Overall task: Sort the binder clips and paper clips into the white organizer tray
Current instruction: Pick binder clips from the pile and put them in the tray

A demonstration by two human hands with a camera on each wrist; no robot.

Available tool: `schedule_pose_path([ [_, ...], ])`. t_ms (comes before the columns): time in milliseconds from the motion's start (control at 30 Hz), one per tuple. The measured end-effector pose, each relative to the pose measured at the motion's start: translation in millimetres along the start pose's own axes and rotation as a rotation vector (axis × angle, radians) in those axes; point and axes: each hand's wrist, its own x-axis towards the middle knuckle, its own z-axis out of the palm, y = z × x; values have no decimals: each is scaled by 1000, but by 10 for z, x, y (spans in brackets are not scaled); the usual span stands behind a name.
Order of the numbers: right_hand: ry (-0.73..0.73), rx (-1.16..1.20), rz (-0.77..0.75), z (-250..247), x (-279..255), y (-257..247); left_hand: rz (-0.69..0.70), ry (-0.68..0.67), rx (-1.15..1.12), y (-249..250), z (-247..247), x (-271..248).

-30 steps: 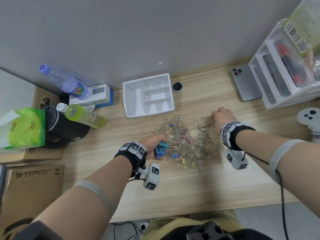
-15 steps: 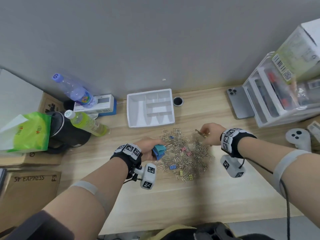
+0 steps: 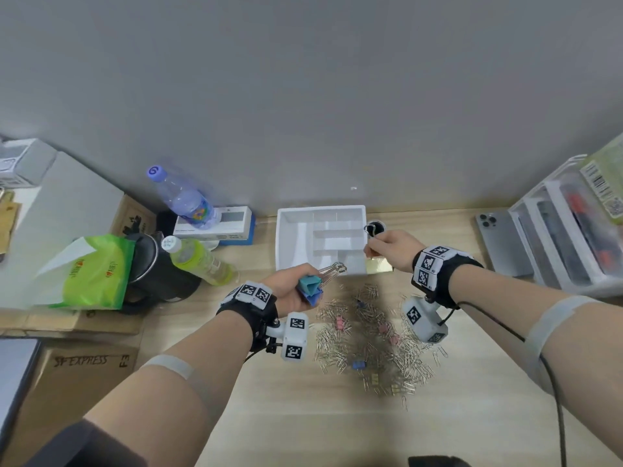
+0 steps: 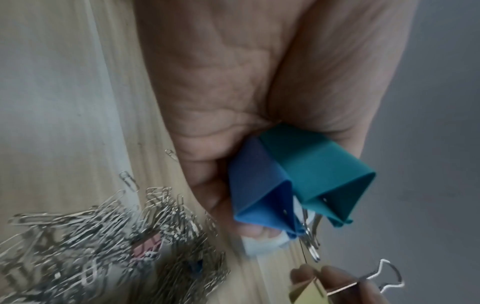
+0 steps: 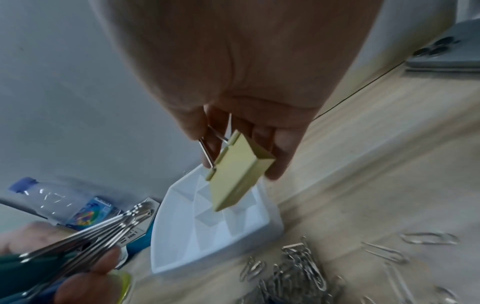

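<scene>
- Right hand (image 3: 392, 248) pinches the wire handle of a yellow binder clip (image 5: 237, 173); the clip hangs above the near right corner of the white organizer tray (image 3: 285, 244).
- Left hand (image 3: 290, 288) grips a teal binder clip (image 4: 315, 174) and a blue binder clip (image 4: 259, 185) together, just in front of the tray.
- Pile of paper clips (image 3: 371, 335), with small binder clips mixed in, lies on the desk (image 3: 303, 423) in front of the tray.

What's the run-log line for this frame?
left hand: holds blue and teal binder clips | right hand: pinches yellow binder clip by tray | tray: empty | paper clips: on desk
</scene>
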Motion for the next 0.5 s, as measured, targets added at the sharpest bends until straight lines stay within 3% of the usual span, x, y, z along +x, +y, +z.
schedule_pose_path([
  [100, 109, 7, -65, 45, 197, -103, 35, 24, -97, 115, -51, 129],
  [300, 120, 119, -122, 134, 605, -220, 52, -9, -198, 371, -105, 364],
  [400, 145, -93, -150, 192, 751, -186, 38, -51, -184, 460, -106, 456],
  [500, 57, -331, -149, 225, 822, -138, 23, -77, -172, 533, -90, 535],
])
